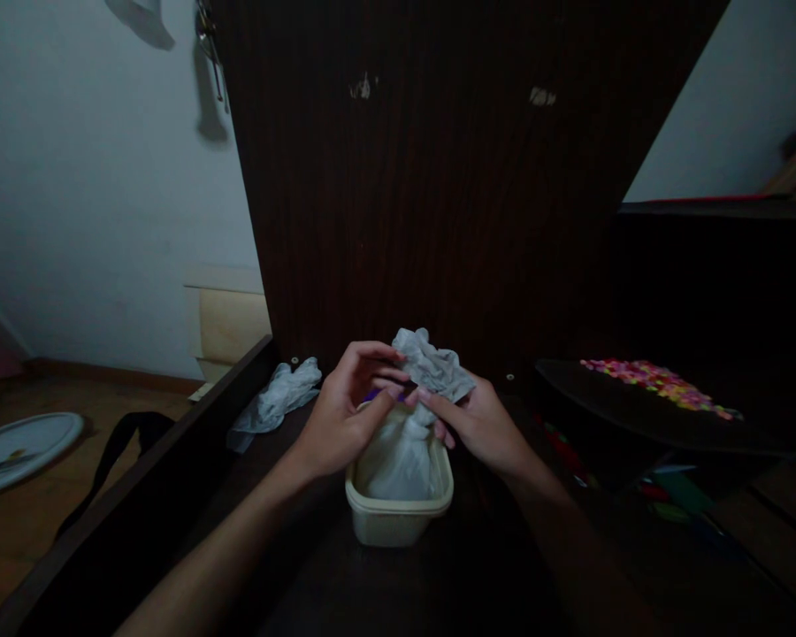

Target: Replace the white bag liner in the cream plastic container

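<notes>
A whitish plastic bag (401, 464), twisted and gathered at the neck, sits in a cream rectangular tub (398, 508). Its crumpled top (431, 364) stands above the rim. My right hand (481, 420) grips the neck from the right, thumb across the front and some fingertips showing below. From the left, my left hand (348, 411) curls with thumb and fingertips drawn together at the gathered plastic; the exact contact is partly hidden. Something purple (377, 395) shows behind my left thumb.
Another crumpled clear plastic bag (282, 394) lies by the raised left edge (172, 469). A dark wooden panel (424, 203) rises behind. On the right, a dark curved shelf (603, 398) carries many small colourful pieces (660, 386). A white oval lid-like object (26, 447) is at far left.
</notes>
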Tool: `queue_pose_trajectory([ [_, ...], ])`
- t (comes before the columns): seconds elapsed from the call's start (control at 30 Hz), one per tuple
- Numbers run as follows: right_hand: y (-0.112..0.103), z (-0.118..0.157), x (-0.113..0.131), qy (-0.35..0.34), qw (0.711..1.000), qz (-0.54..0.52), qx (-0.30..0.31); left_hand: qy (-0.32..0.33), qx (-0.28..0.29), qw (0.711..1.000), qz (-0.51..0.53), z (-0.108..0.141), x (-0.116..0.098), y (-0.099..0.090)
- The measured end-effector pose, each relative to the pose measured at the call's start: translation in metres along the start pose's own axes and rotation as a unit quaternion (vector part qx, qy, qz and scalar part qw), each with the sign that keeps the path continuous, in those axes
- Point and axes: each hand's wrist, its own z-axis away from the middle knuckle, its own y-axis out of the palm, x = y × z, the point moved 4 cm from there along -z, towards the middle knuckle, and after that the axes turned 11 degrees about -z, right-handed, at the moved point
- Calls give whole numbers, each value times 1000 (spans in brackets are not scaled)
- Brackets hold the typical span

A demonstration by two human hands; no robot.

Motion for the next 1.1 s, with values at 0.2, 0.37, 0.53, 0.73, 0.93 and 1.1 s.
queue_pose_trajectory([
  [0.2, -5, -3, 5, 19, 999, -28, 25, -63, 61, 989, -117, 14, 15, -24],
  [0.37, -4, -6, 2, 20, 998, -56, 7, -72, 91, 993, -2, 48, 53, -33],
  [0.53, -8, -9, 0, -14, 1000, -6, -11, -54, 101, 985, 129, 72, 92, -25],
  [0.73, -10, -7, 14, -96, 971, 196, 101, -100, 171, 974, 111, 91, 101, -15],
  [0.93, 1, 2, 19, -86, 883, 417, 198, -117, 187, 974, 44, 100, 117, -5],
  [1.1, 6, 4, 9, -48, 853, 469, 222, -142, 184, 973, -3, 104, 127, 0],
])
